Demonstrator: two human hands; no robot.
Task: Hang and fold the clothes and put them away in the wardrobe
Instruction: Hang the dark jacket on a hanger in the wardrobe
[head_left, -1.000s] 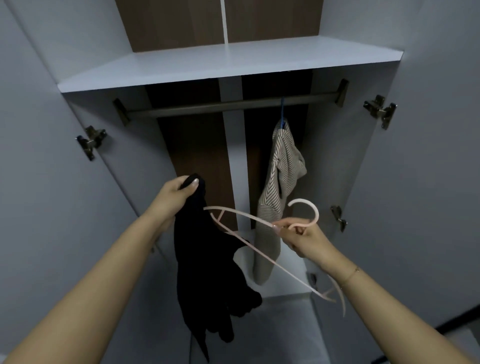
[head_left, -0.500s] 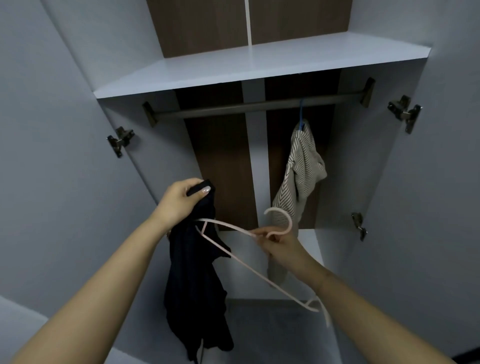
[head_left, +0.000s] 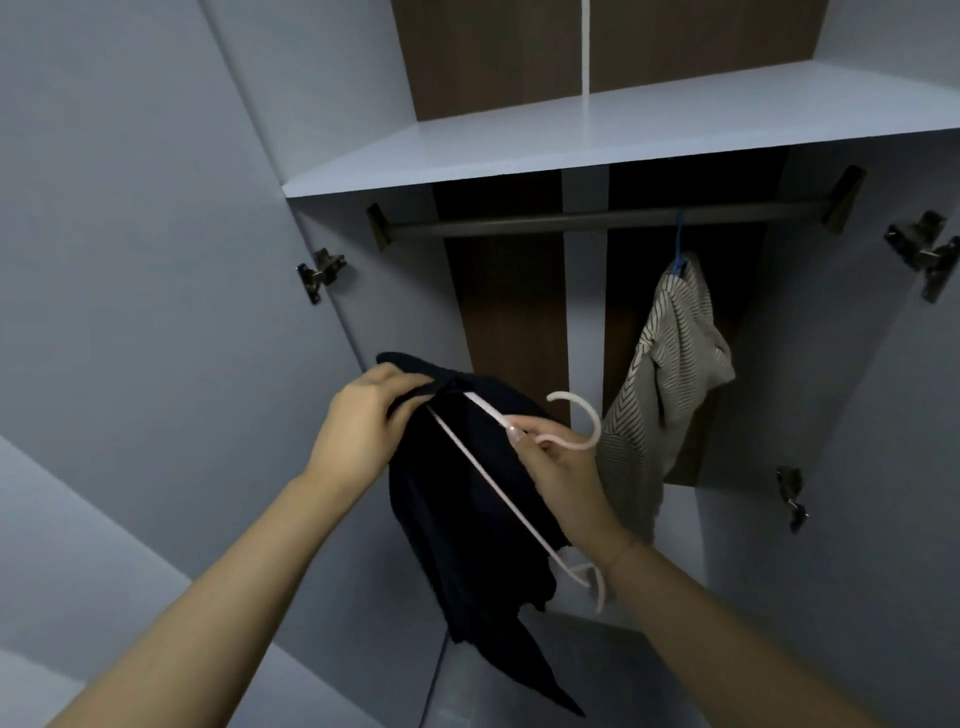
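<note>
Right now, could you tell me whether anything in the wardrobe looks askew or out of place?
Yes: the striped garment on the blue hanger hangs bunched and lopsided from the rail, not spread over the hanger's shoulders. Nothing looks damaged or spilled.

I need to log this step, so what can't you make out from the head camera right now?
- Far end of the pink hanger: head view, hidden inside the black garment.
- Left hand fingers: curled under the cloth.
- Blue hanger: mostly covered by the striped garment.
- Wardrobe floor: cut off by the bottom edge and both arms.
</note>
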